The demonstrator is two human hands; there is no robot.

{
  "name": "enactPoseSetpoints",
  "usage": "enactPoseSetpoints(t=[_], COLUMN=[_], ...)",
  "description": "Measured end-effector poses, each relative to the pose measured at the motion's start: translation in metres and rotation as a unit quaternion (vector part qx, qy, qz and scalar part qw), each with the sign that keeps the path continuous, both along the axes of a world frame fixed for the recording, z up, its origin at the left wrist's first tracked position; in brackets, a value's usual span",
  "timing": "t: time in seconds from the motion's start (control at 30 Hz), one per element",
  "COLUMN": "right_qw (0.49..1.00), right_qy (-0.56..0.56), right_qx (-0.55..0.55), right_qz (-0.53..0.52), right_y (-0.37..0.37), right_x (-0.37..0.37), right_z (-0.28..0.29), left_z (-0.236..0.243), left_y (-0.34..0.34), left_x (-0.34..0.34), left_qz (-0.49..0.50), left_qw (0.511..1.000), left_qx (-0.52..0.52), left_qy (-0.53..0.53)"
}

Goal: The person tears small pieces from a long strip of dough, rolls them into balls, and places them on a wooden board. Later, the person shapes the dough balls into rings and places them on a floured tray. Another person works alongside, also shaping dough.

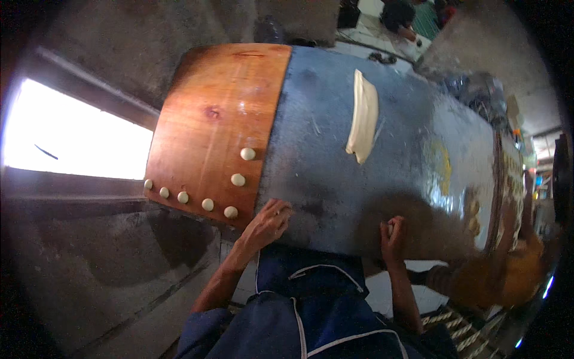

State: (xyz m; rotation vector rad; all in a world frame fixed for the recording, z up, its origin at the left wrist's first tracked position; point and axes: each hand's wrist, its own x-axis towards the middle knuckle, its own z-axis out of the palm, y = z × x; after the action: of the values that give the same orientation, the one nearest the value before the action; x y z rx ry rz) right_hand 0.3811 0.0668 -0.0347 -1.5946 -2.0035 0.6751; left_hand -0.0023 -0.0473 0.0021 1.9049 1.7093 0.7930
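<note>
Dark blue clothing with thin white piping [329, 323] lies closest, just below the near edge of a worn, shiny grey-blue tabletop [323, 179]. Left of the tabletop, well apart from the hands, glares a bright white rectangular opening [72, 137]. At the tabletop's left end is an orange-brown wooden board with visible grain [221, 125]. Seven small, round, pale cream dough balls [231, 212] sit on it: five spaced along its near edge, two farther up beside the tabletop. Next comes the left hand [270, 221], at the tabletop's near left corner, its fingers bent inward; whether they close on anything can't be made out. Past the tabletop's middle, toward its far side, lies a long, folded, pale cream dough strip [363, 116], apart from both hands. Nearer, the right hand [393, 236] is at the tabletop's near edge, fingers curled; a pale spot shows at them, too small to identify. Farther right, a yellow smear [445, 164] marks the tabletop.
</note>
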Motion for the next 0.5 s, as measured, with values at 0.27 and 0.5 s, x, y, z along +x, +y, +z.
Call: enactPoseSetpoints(t=[0.27,0.5], right_qw=[0.974,0.892], right_qy=[-0.032,0.217], right_qx=[0.099,0.204], right_qz=[0.202,0.339], right_y=[0.017,0.006], right_x=[-0.177,-0.448], right_z=[0.112,0.124], left_z=[0.071,0.001], left_y=[-0.037,-0.024], left_x=[-0.132,-0.189], left_qz=[0.276,0.358], left_qw=[0.939,0.921], left_qx=[0.201,0.117], left_qy=[0.039,-0.104])
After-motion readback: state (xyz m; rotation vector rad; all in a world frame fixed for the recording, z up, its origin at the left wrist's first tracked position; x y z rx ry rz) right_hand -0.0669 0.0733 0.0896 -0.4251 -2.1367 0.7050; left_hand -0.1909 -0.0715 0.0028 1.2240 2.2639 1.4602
